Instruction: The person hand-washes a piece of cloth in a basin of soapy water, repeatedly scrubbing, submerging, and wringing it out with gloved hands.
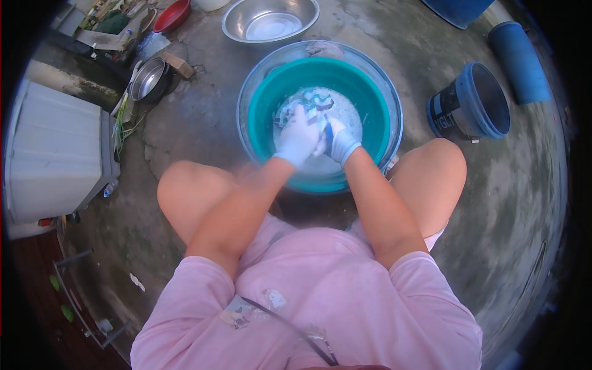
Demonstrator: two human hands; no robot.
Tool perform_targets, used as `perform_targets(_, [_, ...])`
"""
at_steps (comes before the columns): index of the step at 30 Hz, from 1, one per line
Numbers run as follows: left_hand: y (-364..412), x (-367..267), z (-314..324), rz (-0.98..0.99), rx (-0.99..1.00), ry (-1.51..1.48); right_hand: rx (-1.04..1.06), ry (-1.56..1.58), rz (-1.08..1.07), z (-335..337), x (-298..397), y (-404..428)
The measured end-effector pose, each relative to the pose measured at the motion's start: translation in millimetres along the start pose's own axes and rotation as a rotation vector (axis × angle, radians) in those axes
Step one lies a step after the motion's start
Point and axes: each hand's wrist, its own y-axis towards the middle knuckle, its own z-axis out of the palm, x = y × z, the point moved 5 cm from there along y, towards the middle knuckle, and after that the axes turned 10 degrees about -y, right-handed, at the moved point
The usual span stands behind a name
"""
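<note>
A green plastic basin point(266, 111) sits inside a larger metal basin point(243, 113) between my knees. Sudsy water point(354, 119) lies in its bottom, around a wet white, teal and dark patterned cloth point(319, 98). My left hand point(298, 134), in a whitish glove, grips the cloth from the left. On the right, my right hand point(342, 141), gloved too, is closed at the cloth's near side. A dark blue strip point(329, 136) runs along its inner edge; whether it belongs to the cloth, I cannot tell. My fingertips are partly hidden in fabric and suds.
Beyond the basins stands an empty stainless steel bowl point(273, 25). A blue-rimmed bucket point(471, 104) and a blue barrel point(520, 62) are at right. To the left are a grey storage box point(55, 152), a metal pot point(149, 79), green onions point(121, 122) and a red basin point(173, 16).
</note>
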Motion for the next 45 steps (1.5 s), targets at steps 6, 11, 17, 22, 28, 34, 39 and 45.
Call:
perform_targets(6, [-11,-20,4,0.07,0.331,0.164,0.167,-0.006,-0.164,-33,24,0])
perform_targets(11, [16,39,9,-0.269,0.198,-0.836,-0.148,-0.3,-0.285,-39,23,3])
perform_targets(17, [48,108,11,-0.2,0.347,-1.174,-0.049,-1.26,-0.677,-18,39,-6])
perform_targets(22, [26,22,-12,-0.272,0.152,-1.207,-0.369,-1.044,-0.377,-43,68,-41])
perform_targets(28, [24,5,-42,-0.176,0.136,-0.178,-0.755,-1.476,-0.426,-60,98,-50])
perform_targets(34, [1,-5,-25,-0.17,0.262,0.593,-0.718,-1.815,-0.432,-42,69,-46])
perform_targets(39, [2,23,27,-0.034,0.44,0.829,-0.424,-2.285,-0.165,-13,15,-17])
perform_targets(45, [27,39,57,-0.132,0.485,0.869,-0.403,-2.433,-0.171,-12,31,7])
